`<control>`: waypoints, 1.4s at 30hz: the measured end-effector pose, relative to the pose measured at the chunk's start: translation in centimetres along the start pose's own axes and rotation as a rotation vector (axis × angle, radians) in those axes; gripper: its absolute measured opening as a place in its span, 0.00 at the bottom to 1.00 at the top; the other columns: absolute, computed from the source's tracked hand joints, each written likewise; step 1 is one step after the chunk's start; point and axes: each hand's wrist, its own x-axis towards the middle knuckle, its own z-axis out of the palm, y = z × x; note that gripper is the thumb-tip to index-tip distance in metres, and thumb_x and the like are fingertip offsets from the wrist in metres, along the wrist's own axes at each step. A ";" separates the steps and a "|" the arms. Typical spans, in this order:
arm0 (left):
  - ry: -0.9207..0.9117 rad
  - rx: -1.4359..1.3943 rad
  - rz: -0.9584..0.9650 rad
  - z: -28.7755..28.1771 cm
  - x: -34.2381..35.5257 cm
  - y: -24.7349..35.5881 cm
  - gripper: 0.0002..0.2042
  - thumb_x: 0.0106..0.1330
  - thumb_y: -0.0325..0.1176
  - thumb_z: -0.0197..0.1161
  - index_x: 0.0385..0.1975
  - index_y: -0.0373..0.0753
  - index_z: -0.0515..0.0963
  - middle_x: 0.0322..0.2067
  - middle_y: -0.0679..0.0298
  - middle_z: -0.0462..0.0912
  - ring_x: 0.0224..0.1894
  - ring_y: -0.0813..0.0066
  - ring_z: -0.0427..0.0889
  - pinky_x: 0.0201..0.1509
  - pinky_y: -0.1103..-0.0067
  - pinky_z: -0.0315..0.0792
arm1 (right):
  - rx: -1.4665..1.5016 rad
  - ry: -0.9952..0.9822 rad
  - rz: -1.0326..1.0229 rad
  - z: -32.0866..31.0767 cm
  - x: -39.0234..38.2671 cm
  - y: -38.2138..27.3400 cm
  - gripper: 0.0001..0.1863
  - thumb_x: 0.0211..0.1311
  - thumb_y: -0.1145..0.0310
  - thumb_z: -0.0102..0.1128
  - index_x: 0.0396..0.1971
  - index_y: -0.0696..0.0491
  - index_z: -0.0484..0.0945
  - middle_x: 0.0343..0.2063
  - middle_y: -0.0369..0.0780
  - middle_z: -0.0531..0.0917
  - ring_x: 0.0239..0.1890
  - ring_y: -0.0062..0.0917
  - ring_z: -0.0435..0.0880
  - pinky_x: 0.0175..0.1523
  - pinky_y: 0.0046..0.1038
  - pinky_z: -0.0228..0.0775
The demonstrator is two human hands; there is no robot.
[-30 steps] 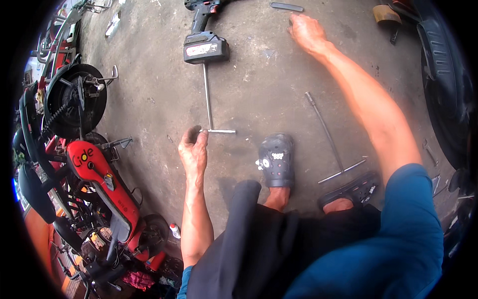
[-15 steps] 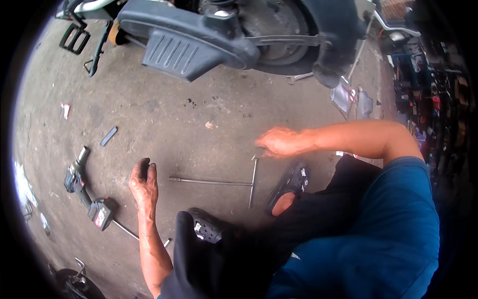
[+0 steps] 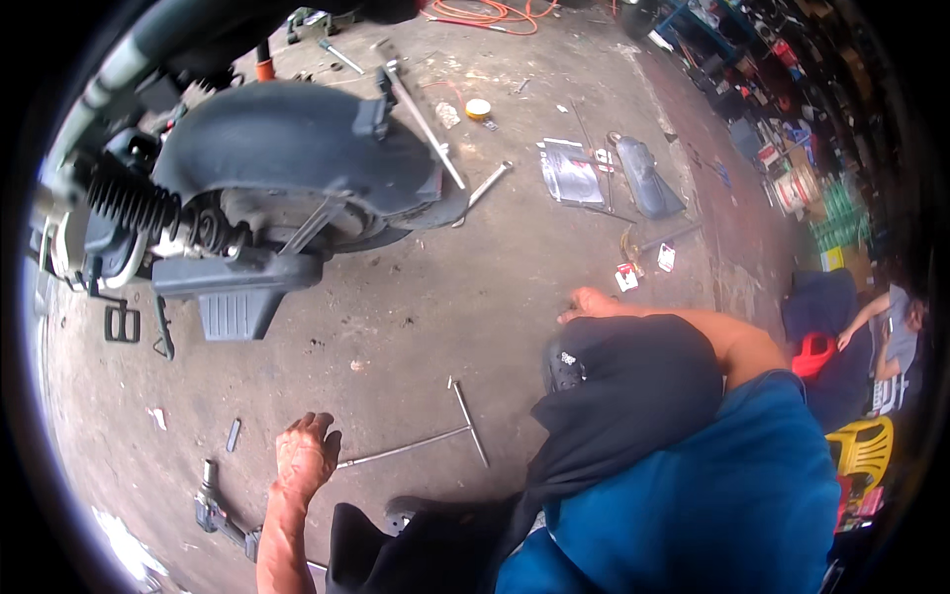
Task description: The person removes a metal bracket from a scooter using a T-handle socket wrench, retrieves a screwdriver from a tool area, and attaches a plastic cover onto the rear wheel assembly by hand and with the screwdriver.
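Note:
My left hand (image 3: 307, 455) hangs over the floor with loosely bent fingers somewhat apart and nothing visible in them. Beside it lies a metal T-handle wrench (image 3: 406, 450), its long shaft pointing toward that hand. On the left, a black cordless power tool (image 3: 210, 513) with a socket-like nose rests on the concrete, below a small dark flat bar (image 3: 234, 436). My right hand (image 3: 591, 301) reaches forward past my bent knee (image 3: 633, 366), which partly hides it, so its fingers are unclear. Ahead at the left stands a two-wheeler (image 3: 277, 148) with a dark rear fender and a pedal.
Near the fender lie a long metal bar (image 3: 426, 124) and a wrench (image 3: 485, 193). Farther right are a grey plastic packet (image 3: 571, 173), a dark cover (image 3: 648, 178) and a small red-and-white packet (image 3: 626, 276). At the right edge, another person (image 3: 896, 332) is near a yellow chair (image 3: 864, 450).
My view has swung to the right and farther ahead, bringing the other person into sight. My right hand has moved forward beyond my knee. The T-handle wrench still lies on the floor.

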 end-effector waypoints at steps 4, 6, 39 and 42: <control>-0.038 0.168 0.019 -3.5 0.6 2.5 0.10 0.51 0.30 0.63 0.34 0.38 0.76 0.30 0.55 0.78 0.34 0.55 0.79 0.37 0.66 0.73 | 0.290 0.127 0.049 2.4 2.6 4.2 0.18 0.57 0.61 0.60 0.37 0.62 0.75 0.28 0.42 0.80 0.33 0.27 0.79 0.40 0.31 0.70; -0.095 0.273 -0.084 -5.3 0.3 3.2 0.10 0.50 0.30 0.63 0.34 0.38 0.77 0.31 0.56 0.79 0.34 0.55 0.79 0.37 0.66 0.73 | 0.546 0.179 0.129 4.7 3.7 3.8 0.12 0.58 0.66 0.58 0.36 0.59 0.75 0.31 0.45 0.80 0.31 0.33 0.79 0.36 0.30 0.72; -0.438 0.257 0.098 6.7 20.8 17.2 0.10 0.57 0.34 0.59 0.36 0.39 0.75 0.33 0.55 0.78 0.39 0.56 0.79 0.42 0.66 0.72 | 1.217 0.204 0.046 2.5 7.9 4.5 0.13 0.57 0.64 0.59 0.37 0.57 0.74 0.24 0.35 0.76 0.24 0.19 0.77 0.27 0.22 0.69; -0.410 0.245 0.172 5.9 19.9 18.1 0.09 0.56 0.32 0.59 0.34 0.39 0.74 0.31 0.56 0.77 0.37 0.56 0.78 0.41 0.66 0.72 | 1.226 0.151 -0.036 2.5 7.8 3.6 0.12 0.58 0.65 0.58 0.37 0.56 0.75 0.26 0.36 0.78 0.27 0.19 0.77 0.29 0.22 0.69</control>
